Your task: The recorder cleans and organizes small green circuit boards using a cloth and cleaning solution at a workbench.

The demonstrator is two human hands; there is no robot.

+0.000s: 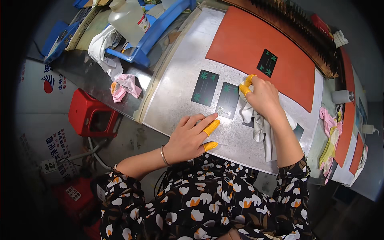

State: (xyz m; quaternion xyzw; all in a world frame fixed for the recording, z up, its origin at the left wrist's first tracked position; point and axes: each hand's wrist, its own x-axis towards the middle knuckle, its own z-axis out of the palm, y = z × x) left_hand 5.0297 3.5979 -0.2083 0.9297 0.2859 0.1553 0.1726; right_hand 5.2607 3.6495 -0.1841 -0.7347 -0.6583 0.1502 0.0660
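Note:
My left hand [194,134], yellow cots on two of its fingers, lies with fingers stretched out. Its index fingertip touches the lower left corner of a black card with green leaf prints [227,105]. Bunched in my right hand [260,94], which also wears yellow finger cots, is a white cloth [262,130] that trails down toward me. The cloth is beside that card's right edge. A second black card [205,88] lies to the left, and a third [267,63] rests on the orange-red mat. Dark pieces show partly from under the cloth.
Beyond the grey work surface [172,100] the mat [240,36] meets a long dark bristly strip [296,24]. A blue tray [140,52] with a plastic bottle [128,20] stands at left, near pink rags [126,87]. A red stool [92,114] is below. At right are another bottle [342,97] and coloured rags [331,136].

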